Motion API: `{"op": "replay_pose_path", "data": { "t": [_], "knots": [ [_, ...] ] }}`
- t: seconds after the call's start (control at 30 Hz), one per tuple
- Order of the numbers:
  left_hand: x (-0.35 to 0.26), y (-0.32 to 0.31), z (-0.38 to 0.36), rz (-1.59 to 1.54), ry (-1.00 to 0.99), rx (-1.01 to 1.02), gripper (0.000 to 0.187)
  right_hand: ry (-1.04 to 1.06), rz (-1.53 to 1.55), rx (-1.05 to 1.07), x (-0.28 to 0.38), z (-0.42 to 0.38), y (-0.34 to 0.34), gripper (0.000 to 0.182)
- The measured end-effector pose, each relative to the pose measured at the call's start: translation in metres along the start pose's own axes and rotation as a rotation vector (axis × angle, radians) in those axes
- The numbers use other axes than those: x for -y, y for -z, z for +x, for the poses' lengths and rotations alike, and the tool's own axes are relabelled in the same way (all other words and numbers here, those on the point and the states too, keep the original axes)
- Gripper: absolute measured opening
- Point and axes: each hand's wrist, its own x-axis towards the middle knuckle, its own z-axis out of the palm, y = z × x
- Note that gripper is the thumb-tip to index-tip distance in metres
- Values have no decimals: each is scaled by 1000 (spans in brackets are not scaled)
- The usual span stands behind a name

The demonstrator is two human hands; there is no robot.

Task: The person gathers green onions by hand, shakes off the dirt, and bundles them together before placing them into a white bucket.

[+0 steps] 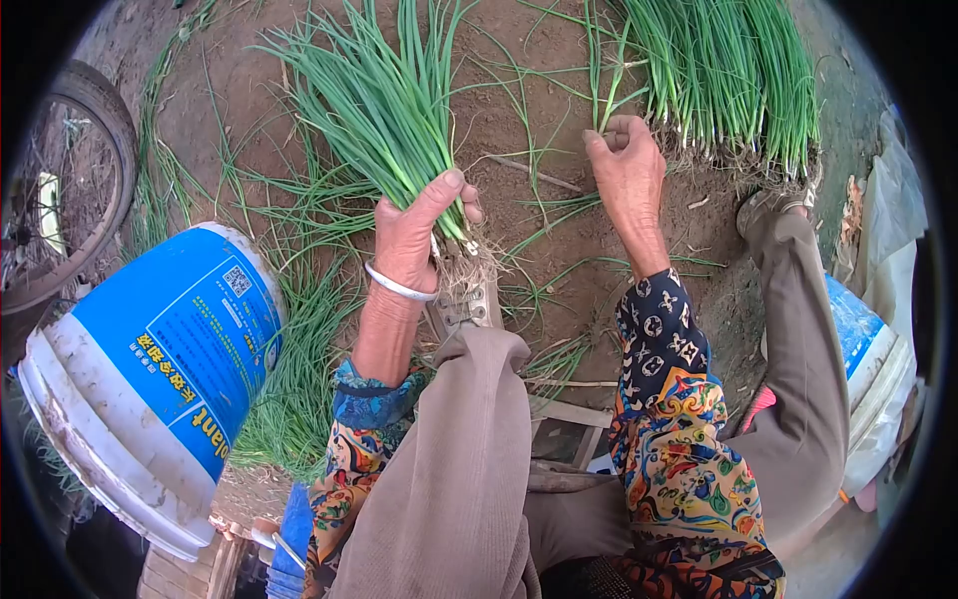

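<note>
A bunch of green onions (394, 125) is gripped in my left hand (409, 225), its green tops fanned up and away and its white, rooty ends hanging just below my fingers. A white bangle circles that wrist. My right hand (629, 170) is closed in a pinch, thumb against fingertips, on a thin green onion stalk (608, 100). Just beyond it, to the upper right, lies a large pile of green onions (718, 80), lined up with the roots toward me.
A blue and white bucket (170, 349) stands at left below a bicycle wheel (85, 180). Loose green leaves (289, 399) litter the dirt ground (554, 235). Another blue and white bucket (858, 334) and plastic sheeting (893, 210) are at right. My knees flank the working area.
</note>
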Motion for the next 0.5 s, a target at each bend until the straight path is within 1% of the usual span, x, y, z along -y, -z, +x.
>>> {"op": "replay_pose_path", "data": {
  "t": [0.1, 0.13, 0.17, 0.27, 0.3, 0.37, 0.4, 0.43, 0.47, 0.5],
  "knots": [
    [-1, 0, -1, 13, 8, 2, 26, -6, -128, 55, -2, 14, -7, 23],
    [-2, -1, -1, 11, 13, 0, 27, 11, -124, 62, -2, 17, -7, 22],
    [-2, -2, -1, 43, 1, -2, 27, 16, -76, 128, -4, 16, -8, 21],
    [-2, -13, 1, 100, -27, -30, 29, 37, 54, 306, 22, -10, -5, 21],
    [-2, -14, 2, 111, -24, -29, 30, 35, 113, 379, 32, -22, -2, 18],
    [-2, -14, 2, 132, -21, -33, 32, 180, 108, 396, 40, -41, -2, 15],
    [-2, -13, 1, 159, -38, -11, 32, 286, 95, 419, 43, -50, -2, 15],
    [-1, -12, 1, 183, -55, 13, 31, 392, 80, 441, 44, -59, -3, 17],
    [0, -12, -1, 208, -70, 37, 30, 477, 136, 401, 44, -68, -5, 20],
    [0, -12, -2, 235, -86, 60, 30, 481, 102, 413, 45, -71, -2, 21]
  ]
}}
